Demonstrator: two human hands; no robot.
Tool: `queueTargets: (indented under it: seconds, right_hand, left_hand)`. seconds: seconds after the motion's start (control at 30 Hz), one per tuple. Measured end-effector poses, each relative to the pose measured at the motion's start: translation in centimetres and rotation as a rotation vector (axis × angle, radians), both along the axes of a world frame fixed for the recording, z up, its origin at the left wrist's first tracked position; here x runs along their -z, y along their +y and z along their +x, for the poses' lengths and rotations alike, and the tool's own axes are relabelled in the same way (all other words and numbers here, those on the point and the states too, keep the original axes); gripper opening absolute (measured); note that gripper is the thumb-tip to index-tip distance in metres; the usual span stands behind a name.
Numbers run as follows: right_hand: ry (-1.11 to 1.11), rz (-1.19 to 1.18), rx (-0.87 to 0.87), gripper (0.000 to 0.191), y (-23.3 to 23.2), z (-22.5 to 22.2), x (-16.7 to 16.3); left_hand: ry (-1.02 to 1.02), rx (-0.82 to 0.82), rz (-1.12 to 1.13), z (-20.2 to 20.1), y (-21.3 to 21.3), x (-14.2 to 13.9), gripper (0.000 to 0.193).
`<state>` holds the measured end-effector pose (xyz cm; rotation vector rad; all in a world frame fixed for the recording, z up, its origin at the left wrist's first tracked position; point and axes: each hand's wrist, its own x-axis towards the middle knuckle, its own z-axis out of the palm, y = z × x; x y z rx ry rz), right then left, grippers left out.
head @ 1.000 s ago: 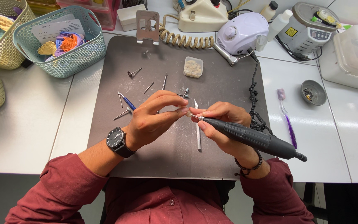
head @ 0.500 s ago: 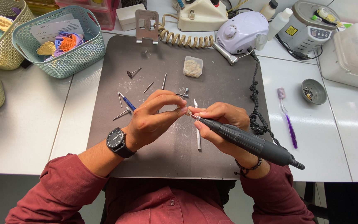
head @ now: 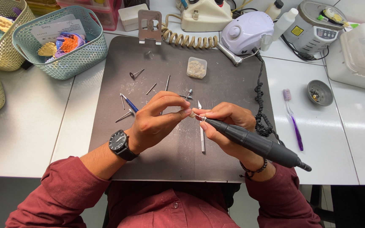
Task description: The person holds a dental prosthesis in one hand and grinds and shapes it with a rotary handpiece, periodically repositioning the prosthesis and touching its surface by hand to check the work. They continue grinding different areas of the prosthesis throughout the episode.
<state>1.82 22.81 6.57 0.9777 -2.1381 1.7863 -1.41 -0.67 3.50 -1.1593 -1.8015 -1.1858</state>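
Far left, 2 woven yellow baskets (head: 1, 46) and 1 teal plastic basket (head: 62, 42) holding paper slips and coloured pieces, all on the white table (head: 30, 122). Centre, 1 dark matte work mat (head: 165, 160) carrying several loose thin metal burs (head: 136, 74), 1 blue-handled tool (head: 129, 103) and 1 small clear tub (head: 197, 67) of pale bits. Left hand (head: 155, 122), wristwatch (head: 118, 142) on the wrist, fingertips pinched together on a very small part at the tip of the handpiece; the part itself is too small to make out. Right hand (head: 229, 126) clamped round 1 black rotary handpiece (head: 254, 143), held like a pen near its front end, above the mat's middle. Handpiece: rigid, smooth, cylindrical, probably moderately heavy and tail-weighted by its coiled black cord (head: 260, 105); best gripped at the narrow nose. Its fine bit looks stiff but fragile. Right, 1 white control unit (head: 246, 31), 1 purple toothbrush (head: 292, 120), 1 small grey dish (head: 320, 93).
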Motion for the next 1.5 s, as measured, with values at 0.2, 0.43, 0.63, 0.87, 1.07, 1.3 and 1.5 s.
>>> queueTargets:
  seconds: [0.2, 0.43, 0.63, 0.87, 1.07, 1.3, 1.5]
  right_hand:
    - [0.034, 0.07, 0.033, 0.018, 0.09, -0.09, 0.15]
    - [0.033, 0.079, 0.02, 0.019, 0.15, -0.14, -0.03]
    - [-0.001, 0.014, -0.026, 0.019, 0.12, -0.14, -0.14]
    - [0.036, 0.063, 0.025, 0.019, 0.14, -0.16, -0.02]
    - [0.004, 0.048, 0.003, 0.019, 0.19, -0.2, 0.16]
    - [-0.018, 0.001, -0.018, 0.018, 0.31, -0.13, 0.14]
    - [0.003, 0.058, -0.007, 0.018, 0.31, -0.09, 0.03]
  left_hand:
    - [0.001, -0.004, 0.002, 0.05, 0.06, 0.18, 0.023]
    - [-0.014, -0.01, 0.0, 0.12, 0.09, 0.11, 0.022]
    - [0.0, -0.003, 0.01, 0.16, 0.1, -0.16, 0.021]
    - [0.011, -0.004, 0.004, 0.14, 0.12, -0.18, 0.021]
    - [0.01, -0.015, -0.002, 0.16, 0.03, -0.07, 0.02]
    - [-0.021, 0.015, 0.033, 0.11, 0.27, 0.14, 0.02]
    - [-0.025, 0.009, 0.023, 0.2, 0.18, 0.21, 0.022]
